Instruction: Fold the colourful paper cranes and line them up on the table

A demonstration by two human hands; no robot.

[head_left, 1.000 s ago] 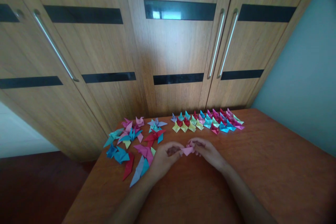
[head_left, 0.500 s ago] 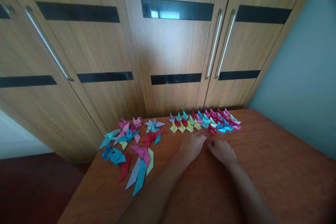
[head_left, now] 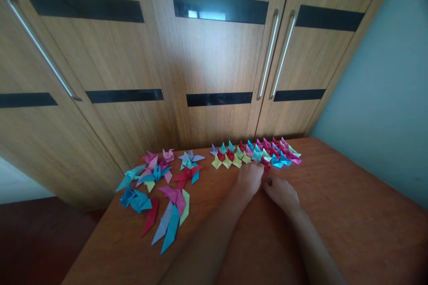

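The long axis of the folded-paper rows [head_left: 257, 156] runs left to right, just beyond the left hand [head_left: 250, 178]; their pointed tips face up. Pieces are red, yellow, blue, green, pink and purple. The red piece [head_left: 265, 163] sits beside the left fingertips, partly covered. Both the left hand and right hand [head_left: 282, 193] are curled; finger closure and any held item are hidden and cannot be determined.
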